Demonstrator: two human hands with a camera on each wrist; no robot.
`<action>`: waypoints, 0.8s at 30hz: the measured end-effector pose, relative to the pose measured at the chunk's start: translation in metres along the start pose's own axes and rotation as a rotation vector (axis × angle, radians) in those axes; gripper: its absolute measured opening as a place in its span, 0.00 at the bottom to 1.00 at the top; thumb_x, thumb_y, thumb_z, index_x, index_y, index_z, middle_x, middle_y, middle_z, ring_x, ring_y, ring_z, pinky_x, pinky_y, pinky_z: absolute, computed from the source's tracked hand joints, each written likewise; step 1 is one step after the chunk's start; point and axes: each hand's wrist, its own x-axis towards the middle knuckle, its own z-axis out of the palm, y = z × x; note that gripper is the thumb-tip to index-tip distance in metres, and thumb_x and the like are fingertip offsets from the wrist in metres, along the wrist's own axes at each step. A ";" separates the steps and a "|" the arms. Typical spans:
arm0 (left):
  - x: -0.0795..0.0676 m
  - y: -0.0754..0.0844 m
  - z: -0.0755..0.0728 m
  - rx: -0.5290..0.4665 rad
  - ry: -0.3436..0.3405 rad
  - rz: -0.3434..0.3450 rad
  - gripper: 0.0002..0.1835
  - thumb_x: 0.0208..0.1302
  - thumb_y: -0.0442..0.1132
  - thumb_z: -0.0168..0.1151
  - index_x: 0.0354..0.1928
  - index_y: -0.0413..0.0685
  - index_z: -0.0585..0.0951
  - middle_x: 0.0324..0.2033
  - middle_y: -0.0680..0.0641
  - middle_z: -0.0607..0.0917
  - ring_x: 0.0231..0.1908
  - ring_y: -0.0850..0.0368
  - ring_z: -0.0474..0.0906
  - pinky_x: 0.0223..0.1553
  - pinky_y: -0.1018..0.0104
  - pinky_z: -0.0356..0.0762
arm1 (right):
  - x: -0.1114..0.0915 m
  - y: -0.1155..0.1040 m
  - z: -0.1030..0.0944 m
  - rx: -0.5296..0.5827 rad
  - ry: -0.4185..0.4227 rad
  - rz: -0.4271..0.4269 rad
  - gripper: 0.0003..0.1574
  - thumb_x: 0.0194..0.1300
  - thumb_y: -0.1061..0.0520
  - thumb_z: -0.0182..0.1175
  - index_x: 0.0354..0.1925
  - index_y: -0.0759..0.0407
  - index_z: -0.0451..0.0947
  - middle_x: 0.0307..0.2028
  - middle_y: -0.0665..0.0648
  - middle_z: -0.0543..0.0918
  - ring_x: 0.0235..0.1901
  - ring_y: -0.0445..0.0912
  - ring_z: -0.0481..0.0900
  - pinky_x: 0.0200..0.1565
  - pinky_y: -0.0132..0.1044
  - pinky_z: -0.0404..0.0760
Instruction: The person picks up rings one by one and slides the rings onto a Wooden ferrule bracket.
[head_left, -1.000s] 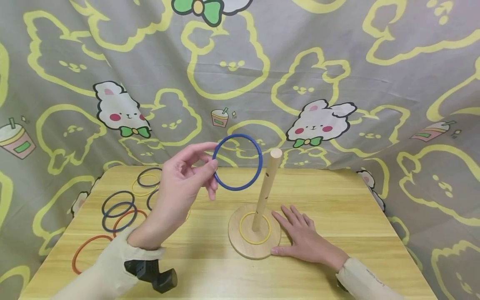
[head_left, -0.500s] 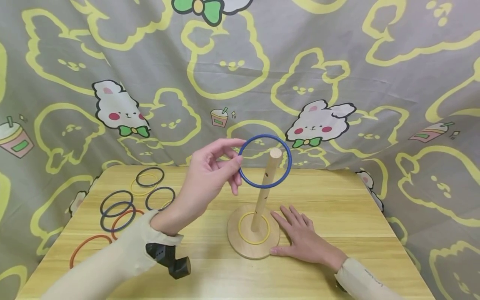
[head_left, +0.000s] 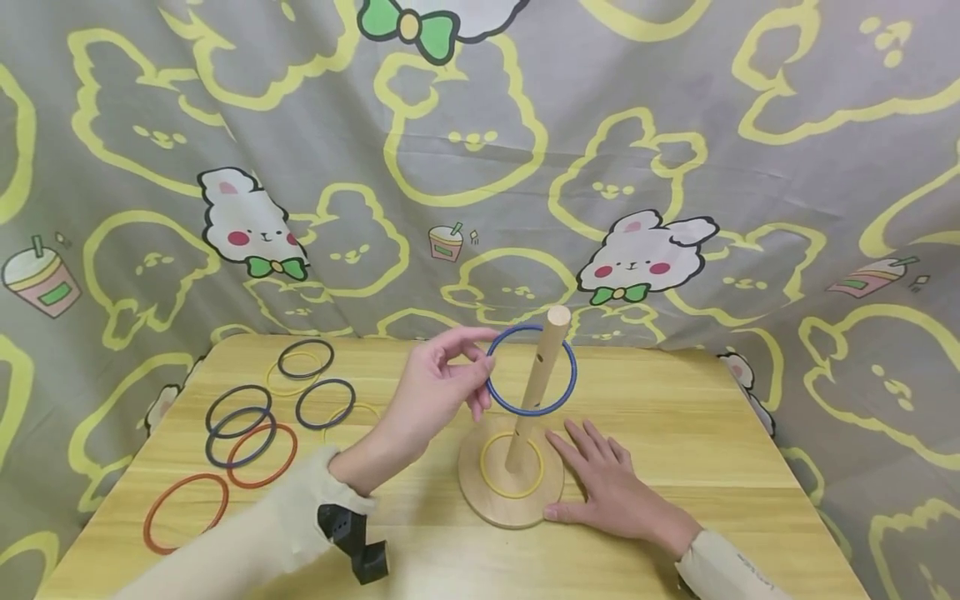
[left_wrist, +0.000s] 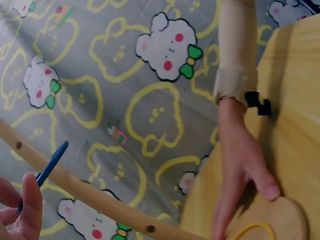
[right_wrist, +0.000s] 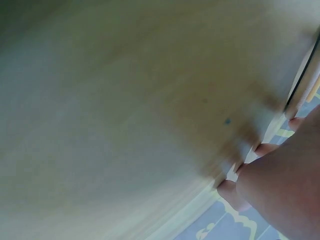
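Observation:
My left hand (head_left: 442, 375) pinches the left edge of a blue ring (head_left: 576, 371) between thumb and fingers. The ring encircles the upper part of an upright wooden pole (head_left: 542, 358), below its top end. In the left wrist view the ring (left_wrist: 54, 162) shows nearly edge-on across the pole. The pole rises from a round wooden base (head_left: 506, 510), on which a yellow ring (head_left: 483, 471) lies around its foot. My right hand (head_left: 611, 492) rests with fingers spread on the table, thumb and fingertips at the base's right edge.
Loose rings lie at the table's left: several dark blue ones (head_left: 326, 381), yellow ones (head_left: 267, 379) and two red ones (head_left: 294, 454), some overlapping. A patterned grey curtain (head_left: 480, 167) hangs behind the wooden table (head_left: 675, 392).
My left hand has carried the blue ring rightward to the pole, then lowered it so that the ring now surrounds the pole's upper part. My right hand has stayed by the base.

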 end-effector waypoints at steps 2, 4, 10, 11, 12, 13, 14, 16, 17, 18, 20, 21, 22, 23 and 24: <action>-0.002 -0.009 -0.001 0.014 0.000 -0.032 0.19 0.75 0.24 0.63 0.65 0.35 0.83 0.36 0.41 0.80 0.20 0.56 0.81 0.22 0.66 0.83 | -0.001 0.000 0.000 0.002 0.001 0.000 0.68 0.66 0.18 0.64 0.87 0.51 0.57 0.84 0.70 0.54 0.82 0.73 0.47 0.70 0.82 0.51; -0.003 -0.018 -0.002 0.032 0.001 -0.061 0.18 0.76 0.24 0.63 0.65 0.34 0.83 0.36 0.42 0.80 0.20 0.56 0.81 0.23 0.67 0.83 | -0.002 0.000 0.001 0.006 0.000 0.002 0.67 0.66 0.18 0.64 0.87 0.51 0.57 0.84 0.70 0.54 0.82 0.74 0.47 0.70 0.82 0.51; -0.011 -0.045 -0.008 0.062 0.033 -0.156 0.18 0.75 0.24 0.63 0.63 0.32 0.83 0.36 0.42 0.81 0.19 0.57 0.80 0.23 0.67 0.83 | -0.002 0.000 0.000 0.007 0.002 0.001 0.67 0.67 0.19 0.64 0.87 0.52 0.57 0.84 0.70 0.54 0.81 0.74 0.47 0.69 0.83 0.51; -0.013 -0.049 -0.008 0.061 0.034 -0.173 0.18 0.75 0.24 0.63 0.64 0.32 0.83 0.36 0.42 0.81 0.19 0.57 0.80 0.23 0.67 0.83 | -0.002 0.000 0.000 0.007 0.004 -0.001 0.67 0.67 0.19 0.64 0.87 0.52 0.57 0.84 0.70 0.54 0.81 0.74 0.47 0.69 0.83 0.51; -0.014 -0.053 -0.009 0.061 0.035 -0.188 0.18 0.75 0.24 0.63 0.63 0.32 0.83 0.36 0.42 0.81 0.19 0.57 0.80 0.23 0.67 0.83 | -0.002 0.000 0.000 0.005 0.007 -0.004 0.68 0.67 0.19 0.65 0.87 0.52 0.57 0.84 0.70 0.54 0.81 0.74 0.47 0.69 0.83 0.51; -0.016 -0.057 -0.010 0.063 0.037 -0.200 0.18 0.74 0.24 0.62 0.63 0.32 0.83 0.36 0.42 0.81 0.19 0.57 0.80 0.23 0.67 0.83 | -0.001 0.000 0.000 0.006 0.008 -0.006 0.68 0.67 0.19 0.65 0.87 0.53 0.57 0.83 0.71 0.54 0.81 0.74 0.47 0.69 0.83 0.51; -0.018 -0.061 -0.010 0.065 0.039 -0.212 0.17 0.74 0.23 0.62 0.63 0.33 0.83 0.36 0.42 0.81 0.19 0.56 0.80 0.23 0.67 0.83 | -0.001 0.000 0.000 0.007 0.008 -0.008 0.68 0.67 0.19 0.65 0.87 0.53 0.56 0.83 0.71 0.54 0.81 0.74 0.47 0.69 0.83 0.50; -0.022 -0.068 -0.010 0.069 0.044 -0.233 0.17 0.74 0.23 0.62 0.62 0.33 0.84 0.37 0.42 0.81 0.20 0.56 0.80 0.22 0.67 0.83 | 0.000 0.000 -0.001 0.010 0.007 -0.012 0.68 0.67 0.19 0.65 0.87 0.53 0.56 0.83 0.71 0.54 0.81 0.75 0.47 0.69 0.84 0.50; -0.024 -0.072 -0.010 0.071 0.047 -0.242 0.17 0.74 0.23 0.62 0.62 0.34 0.84 0.37 0.42 0.81 0.20 0.55 0.80 0.22 0.67 0.83 | 0.000 0.000 -0.001 0.010 0.005 -0.013 0.68 0.67 0.19 0.65 0.87 0.53 0.56 0.83 0.71 0.54 0.81 0.75 0.47 0.69 0.84 0.50; -0.025 -0.076 -0.011 0.078 0.048 -0.250 0.17 0.74 0.23 0.62 0.62 0.34 0.84 0.37 0.42 0.81 0.20 0.55 0.80 0.23 0.67 0.83 | 0.000 0.000 -0.001 0.009 0.003 -0.013 0.68 0.67 0.19 0.65 0.87 0.53 0.56 0.83 0.71 0.54 0.81 0.75 0.46 0.69 0.84 0.50; -0.028 -0.085 -0.011 0.086 0.043 -0.263 0.17 0.74 0.24 0.62 0.62 0.33 0.83 0.37 0.42 0.81 0.20 0.56 0.80 0.23 0.68 0.82 | 0.000 0.000 -0.001 0.009 0.000 -0.011 0.68 0.67 0.19 0.65 0.87 0.54 0.57 0.83 0.71 0.54 0.81 0.74 0.46 0.69 0.84 0.50; -0.029 -0.089 -0.011 0.091 0.041 -0.269 0.18 0.74 0.24 0.62 0.63 0.33 0.83 0.37 0.41 0.81 0.20 0.56 0.80 0.22 0.68 0.82 | -0.001 0.000 -0.001 0.008 0.000 -0.009 0.68 0.67 0.19 0.65 0.87 0.55 0.57 0.83 0.71 0.54 0.81 0.74 0.47 0.69 0.84 0.50; -0.029 -0.094 -0.011 0.094 0.041 -0.273 0.18 0.74 0.24 0.62 0.63 0.32 0.82 0.37 0.42 0.81 0.20 0.57 0.80 0.22 0.69 0.82 | -0.001 0.000 -0.001 0.006 0.000 -0.008 0.68 0.67 0.19 0.65 0.87 0.55 0.57 0.83 0.71 0.54 0.81 0.74 0.47 0.69 0.83 0.51; -0.030 -0.098 -0.012 0.096 0.041 -0.277 0.18 0.74 0.24 0.62 0.63 0.31 0.82 0.36 0.42 0.81 0.20 0.57 0.80 0.22 0.69 0.82 | -0.001 -0.001 -0.001 0.006 0.000 -0.006 0.68 0.67 0.19 0.65 0.87 0.54 0.58 0.84 0.71 0.54 0.81 0.74 0.47 0.69 0.83 0.51; -0.030 -0.102 -0.012 0.101 0.042 -0.279 0.18 0.74 0.24 0.62 0.63 0.31 0.82 0.36 0.41 0.81 0.20 0.58 0.80 0.22 0.69 0.81 | -0.001 -0.001 -0.001 0.007 0.001 -0.004 0.68 0.67 0.19 0.65 0.87 0.54 0.58 0.84 0.71 0.54 0.82 0.74 0.47 0.69 0.83 0.51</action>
